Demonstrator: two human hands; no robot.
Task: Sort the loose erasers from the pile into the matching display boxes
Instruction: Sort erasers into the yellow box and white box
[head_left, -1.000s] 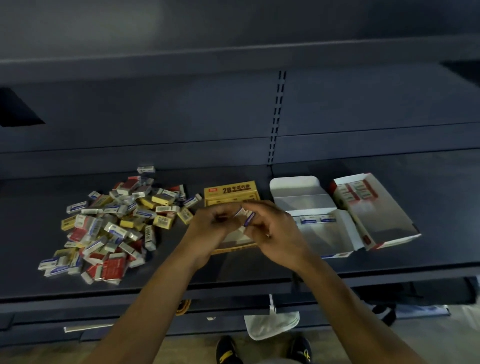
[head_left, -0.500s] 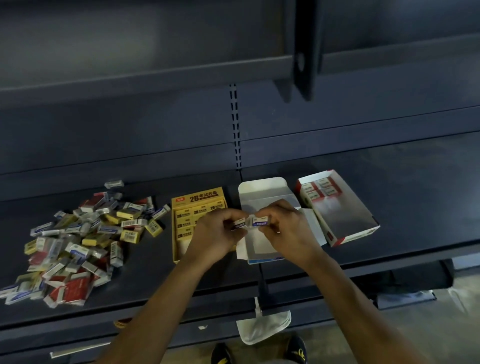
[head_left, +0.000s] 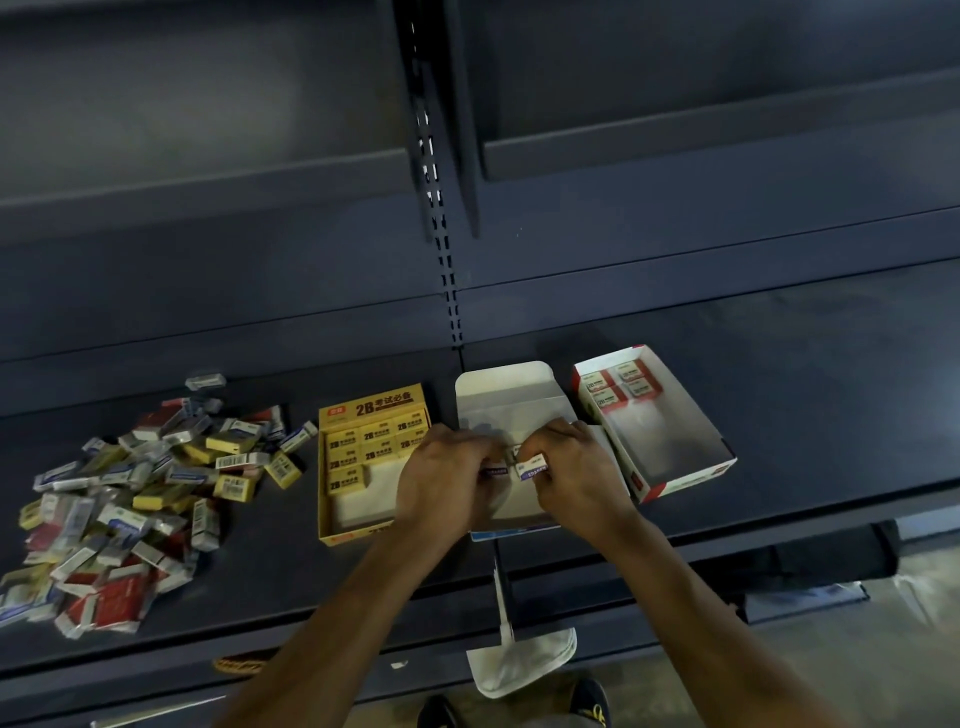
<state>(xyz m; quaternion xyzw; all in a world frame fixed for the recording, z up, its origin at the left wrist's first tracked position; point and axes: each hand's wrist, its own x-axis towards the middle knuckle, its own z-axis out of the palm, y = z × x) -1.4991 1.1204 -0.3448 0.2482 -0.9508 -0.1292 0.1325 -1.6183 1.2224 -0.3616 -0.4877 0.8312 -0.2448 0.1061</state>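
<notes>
A pile of loose erasers (head_left: 140, 493) in yellow, red and blue-white sleeves lies on the left of the dark shelf. Three open display boxes stand in a row: a yellow box (head_left: 353, 519) with several yellow erasers, a white-and-blue box (head_left: 511, 395) in the middle, a red-and-white box (head_left: 680, 457) with several erasers at its far end. Both hands hover over the middle box. My left hand (head_left: 447, 480) pinches a blue-white eraser (head_left: 494, 471). My right hand (head_left: 576, 475) pinches another blue-white eraser (head_left: 532, 466). The two erasers are almost touching.
The dark metal shelf (head_left: 805, 395) runs wide to the right, with a slotted upright (head_left: 447, 270) behind the boxes and another shelf above. A white paper tag (head_left: 519, 660) hangs below the shelf's front edge. My shoes (head_left: 587, 704) show on the floor.
My hands have moved right from above the yellow box to above the middle box, carrying the blue-white erasers. The camera view has shifted right and closer.
</notes>
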